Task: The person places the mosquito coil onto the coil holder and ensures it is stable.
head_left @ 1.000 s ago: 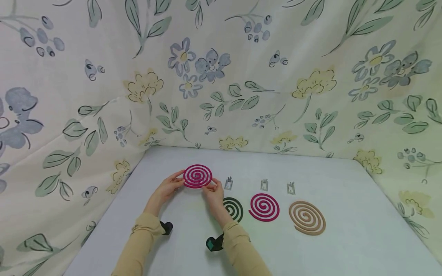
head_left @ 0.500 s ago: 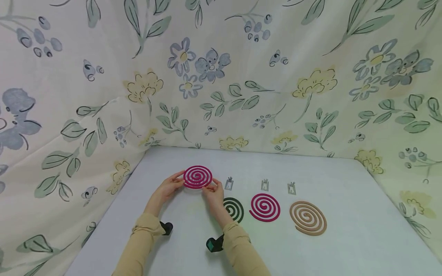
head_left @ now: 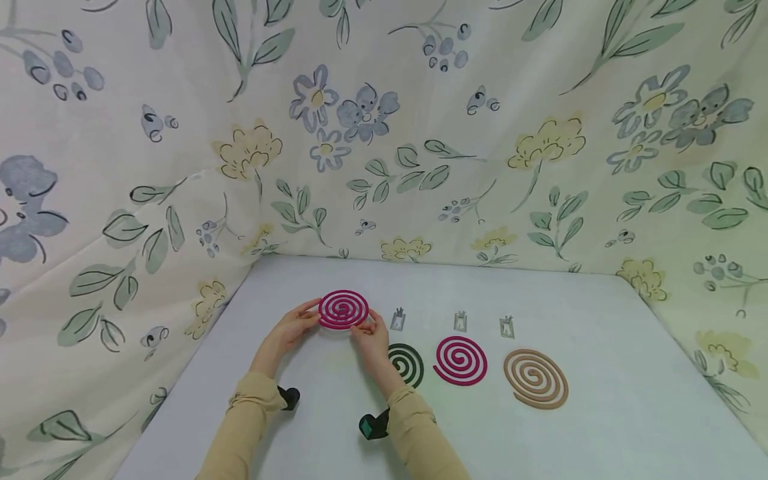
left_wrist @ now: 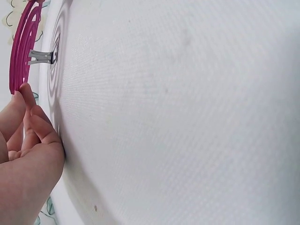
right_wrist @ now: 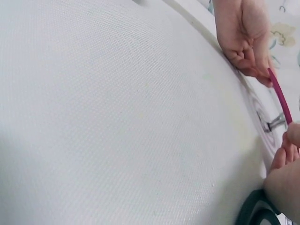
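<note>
A magenta mosquito coil [head_left: 343, 310] is held level off the table, between my two hands. My left hand [head_left: 292, 329] pinches its left edge between thumb and fingertips. At the right front edge, the thumb and fingers of my right hand [head_left: 371, 340] pinch it too. Beneath the coil, a small metal coil stand [left_wrist: 42, 57] stands upright on the table, its prongs at the coil's underside; I cannot tell whether they are fixed in it. A dark green coil [head_left: 407, 364] lies partly hidden behind my right wrist.
To the right on the white table [head_left: 600, 347] lie a second magenta coil [head_left: 460, 361] and a tan coil [head_left: 535, 379]. Behind the coils sit three metal stands, one left [head_left: 399, 319], one middle [head_left: 460, 321] and one right [head_left: 507, 327]. Floral cloth [head_left: 384, 133] hangs around the table.
Both hands have lowered the magenta coil very slightly, keeping their pinch on it. The other coils and the stands lie as before.
</note>
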Demonstrator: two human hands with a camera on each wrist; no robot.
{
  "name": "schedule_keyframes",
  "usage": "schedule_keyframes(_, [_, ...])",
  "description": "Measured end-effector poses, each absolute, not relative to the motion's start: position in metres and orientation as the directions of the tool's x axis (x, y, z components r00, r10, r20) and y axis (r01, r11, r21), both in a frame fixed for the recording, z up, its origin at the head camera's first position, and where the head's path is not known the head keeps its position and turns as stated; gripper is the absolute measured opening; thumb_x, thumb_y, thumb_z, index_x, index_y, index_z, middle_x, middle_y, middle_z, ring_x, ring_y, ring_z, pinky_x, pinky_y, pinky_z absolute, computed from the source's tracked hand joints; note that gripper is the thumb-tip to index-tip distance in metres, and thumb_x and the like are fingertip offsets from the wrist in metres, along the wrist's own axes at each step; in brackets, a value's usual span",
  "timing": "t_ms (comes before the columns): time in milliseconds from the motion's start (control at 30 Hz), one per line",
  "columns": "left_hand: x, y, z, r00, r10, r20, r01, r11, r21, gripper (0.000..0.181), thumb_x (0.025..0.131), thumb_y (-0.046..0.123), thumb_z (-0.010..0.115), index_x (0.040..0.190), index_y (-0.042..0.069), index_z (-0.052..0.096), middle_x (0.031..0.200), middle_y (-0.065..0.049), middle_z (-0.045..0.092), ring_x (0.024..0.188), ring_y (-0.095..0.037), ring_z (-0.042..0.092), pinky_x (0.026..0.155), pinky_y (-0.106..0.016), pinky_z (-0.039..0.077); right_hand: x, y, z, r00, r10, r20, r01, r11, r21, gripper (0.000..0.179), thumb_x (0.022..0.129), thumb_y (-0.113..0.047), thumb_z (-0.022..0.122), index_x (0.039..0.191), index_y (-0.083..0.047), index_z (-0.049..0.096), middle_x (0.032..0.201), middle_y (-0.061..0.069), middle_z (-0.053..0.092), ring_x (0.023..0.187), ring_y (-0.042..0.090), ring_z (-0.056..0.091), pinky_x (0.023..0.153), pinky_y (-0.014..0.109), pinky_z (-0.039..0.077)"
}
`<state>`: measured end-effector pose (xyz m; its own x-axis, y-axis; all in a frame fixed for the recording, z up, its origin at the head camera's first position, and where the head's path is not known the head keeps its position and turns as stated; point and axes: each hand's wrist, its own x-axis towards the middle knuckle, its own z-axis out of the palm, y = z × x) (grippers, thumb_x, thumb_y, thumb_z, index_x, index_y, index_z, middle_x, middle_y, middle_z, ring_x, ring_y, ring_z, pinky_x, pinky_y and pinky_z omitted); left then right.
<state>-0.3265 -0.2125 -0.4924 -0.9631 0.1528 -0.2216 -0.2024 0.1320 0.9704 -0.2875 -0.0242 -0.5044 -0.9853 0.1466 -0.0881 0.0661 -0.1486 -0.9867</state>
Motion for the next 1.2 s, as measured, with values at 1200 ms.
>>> schedule_keyframes(1200, [-0.3227, -0.2125, -0.4881, -0.957, 0.185, -0.222, -0.192, 0.167, 0.967, 0.053, 0.096, 0.005, 0.051, 0.144, -0.004, 0.030, 0.092, 0.008, 0.059, 0.085, -0.001, 0.051, 0.080, -0.018, 0.041, -0.2908, -0.0238, -0.5079, -0.986, 0.134, -0.096, 0.079, -0.129, -0.989, 0.061, 0.079, 0.009, 0.066, 0.135, 0.012, 0.041, 0.075, 0.002, 0.053, 0.065, 0.005, 0.047, 0.060, 0.012, 0.042])
